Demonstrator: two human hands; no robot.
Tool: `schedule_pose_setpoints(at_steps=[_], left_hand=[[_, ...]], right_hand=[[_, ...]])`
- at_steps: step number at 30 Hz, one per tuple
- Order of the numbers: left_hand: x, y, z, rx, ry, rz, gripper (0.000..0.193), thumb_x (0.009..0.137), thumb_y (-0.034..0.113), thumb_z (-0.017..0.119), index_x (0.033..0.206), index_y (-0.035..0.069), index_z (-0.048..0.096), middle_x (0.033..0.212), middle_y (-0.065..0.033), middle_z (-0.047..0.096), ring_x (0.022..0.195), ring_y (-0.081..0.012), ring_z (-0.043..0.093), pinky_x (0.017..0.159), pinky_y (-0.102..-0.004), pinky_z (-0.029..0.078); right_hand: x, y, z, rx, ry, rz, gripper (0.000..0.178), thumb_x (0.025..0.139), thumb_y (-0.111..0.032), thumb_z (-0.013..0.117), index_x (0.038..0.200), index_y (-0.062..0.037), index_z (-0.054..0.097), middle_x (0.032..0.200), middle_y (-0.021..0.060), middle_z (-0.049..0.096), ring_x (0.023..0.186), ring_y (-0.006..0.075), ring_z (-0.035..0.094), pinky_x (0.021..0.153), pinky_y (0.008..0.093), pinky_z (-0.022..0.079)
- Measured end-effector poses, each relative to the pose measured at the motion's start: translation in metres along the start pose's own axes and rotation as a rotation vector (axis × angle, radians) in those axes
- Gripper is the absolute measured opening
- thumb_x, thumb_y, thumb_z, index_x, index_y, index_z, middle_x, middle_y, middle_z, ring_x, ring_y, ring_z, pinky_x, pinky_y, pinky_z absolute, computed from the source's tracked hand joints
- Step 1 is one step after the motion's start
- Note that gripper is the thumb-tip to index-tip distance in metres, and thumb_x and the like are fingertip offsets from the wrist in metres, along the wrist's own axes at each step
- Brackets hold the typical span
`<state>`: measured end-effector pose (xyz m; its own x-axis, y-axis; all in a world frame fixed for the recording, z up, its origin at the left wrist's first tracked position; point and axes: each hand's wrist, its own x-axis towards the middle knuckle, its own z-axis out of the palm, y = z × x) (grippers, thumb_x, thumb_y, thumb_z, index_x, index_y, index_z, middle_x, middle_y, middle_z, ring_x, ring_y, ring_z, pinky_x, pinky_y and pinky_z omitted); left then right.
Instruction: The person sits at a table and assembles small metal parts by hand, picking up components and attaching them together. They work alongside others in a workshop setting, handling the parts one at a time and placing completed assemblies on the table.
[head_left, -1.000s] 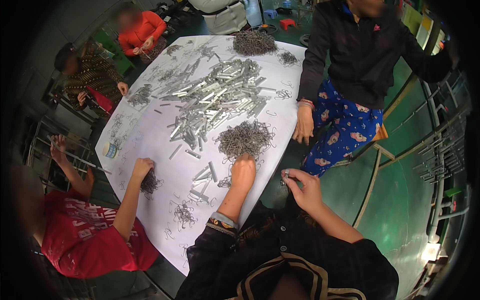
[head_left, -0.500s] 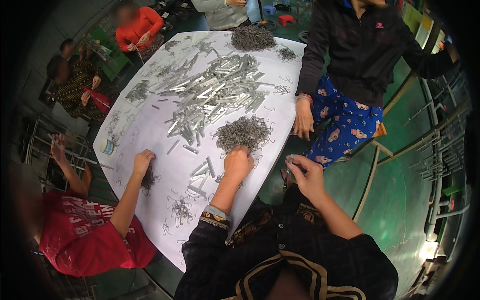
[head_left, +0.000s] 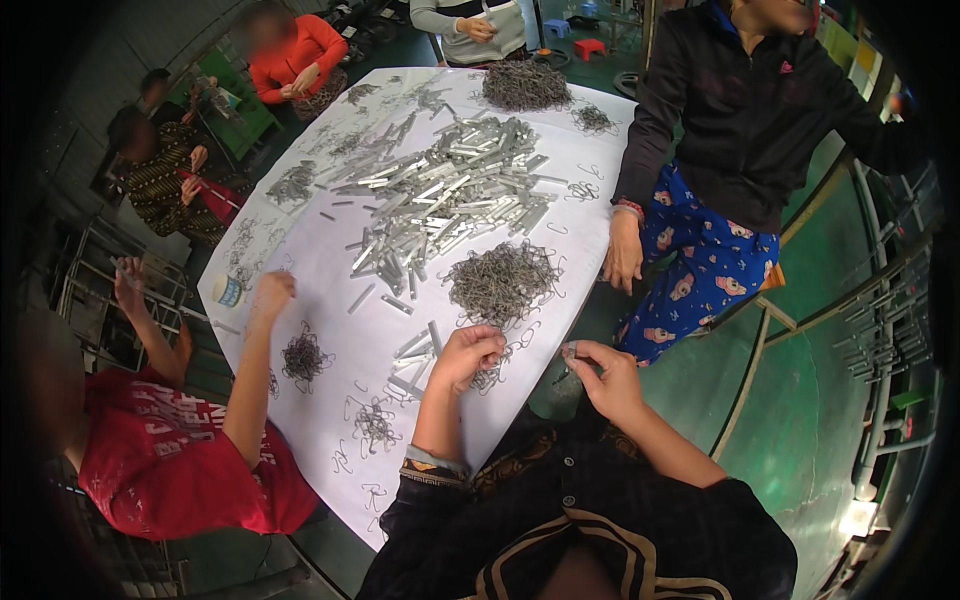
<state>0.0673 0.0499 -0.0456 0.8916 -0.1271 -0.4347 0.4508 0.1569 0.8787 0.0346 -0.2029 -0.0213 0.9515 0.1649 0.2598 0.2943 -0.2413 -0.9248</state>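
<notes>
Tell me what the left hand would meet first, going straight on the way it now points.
The left hand would most likely meet the nearest pile of grey wire hooks, just ahead; the hand's height is hard to judge, so it might pass over.

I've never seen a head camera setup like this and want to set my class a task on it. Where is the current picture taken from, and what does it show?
There's no machine here: a person works with two bare hands. A wide fisheye camera on their head looks down, so straight edges bend near the rim. On the white table lie a large heap of silvery metal strips and several piles of bent wire pieces. The left hand is curled at the near edge; whether it holds anything is unclear. The right hand pinches a small piece, too blurred to identify. The red-shirted arms on the left belong to a co-worker.
</notes>
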Motion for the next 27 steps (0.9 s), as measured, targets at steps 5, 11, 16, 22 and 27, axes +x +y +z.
schedule_pose_setpoints(at_steps=[5,11,16,22,27], left_hand=[[-0.029,0.011,0.041,-0.109,-0.102,0.221,0.002,0.087,0.003,0.061,0.089,0.002,0.06,0.075,-0.0021,0.061,0.063,-0.0076,0.052,0.057,-0.0203,0.041],[-0.048,0.01,0.079,0.02,-0.143,0.455,0.004,0.089,0.002,0.059,0.092,0.003,0.057,0.089,0.0009,0.057,0.083,-0.0063,0.052,0.077,-0.0218,0.042],[-0.049,0.01,0.082,0.06,-0.119,0.45,0.005,0.089,0.001,0.059,0.093,0.003,0.057,0.09,0.0014,0.056,0.086,-0.0065,0.052,0.08,-0.0221,0.042],[-0.054,0.012,0.083,0.066,-0.153,0.434,0.004,0.09,0.001,0.059,0.093,0.003,0.056,0.09,0.0016,0.056,0.085,-0.0062,0.051,0.08,-0.0216,0.041],[-0.052,0.011,0.085,0.118,-0.139,0.453,0.004,0.091,0.002,0.058,0.093,0.003,0.055,0.089,0.002,0.055,0.083,-0.0053,0.05,0.077,-0.0209,0.041]], right_hand=[[-0.001,0.003,0.004,-0.025,-0.008,-0.011,0.015,0.081,-0.008,0.067,0.094,-0.0011,0.066,0.085,0.0127,0.069,0.073,0.0266,0.067,0.069,0.0338,0.05],[-0.004,-0.004,0.005,-0.065,-0.049,0.03,0.014,0.083,-0.013,0.066,0.093,-0.0046,0.065,0.083,0.0092,0.069,0.073,0.027,0.066,0.081,0.0418,0.044],[-0.005,-0.012,0.001,-0.083,-0.082,0.029,0.015,0.084,-0.016,0.066,0.095,-0.0068,0.066,0.084,0.0073,0.069,0.074,0.0254,0.066,0.086,0.0476,0.042],[-0.006,-0.016,0.0,-0.101,-0.101,0.068,0.014,0.084,-0.018,0.066,0.095,-0.0093,0.067,0.085,0.0053,0.07,0.072,0.0238,0.067,0.088,0.0542,0.039],[-0.008,-0.017,-0.002,-0.129,-0.096,0.046,0.016,0.084,-0.021,0.066,0.095,-0.0097,0.068,0.085,0.0058,0.07,0.07,0.0244,0.067,0.084,0.0483,0.041]])
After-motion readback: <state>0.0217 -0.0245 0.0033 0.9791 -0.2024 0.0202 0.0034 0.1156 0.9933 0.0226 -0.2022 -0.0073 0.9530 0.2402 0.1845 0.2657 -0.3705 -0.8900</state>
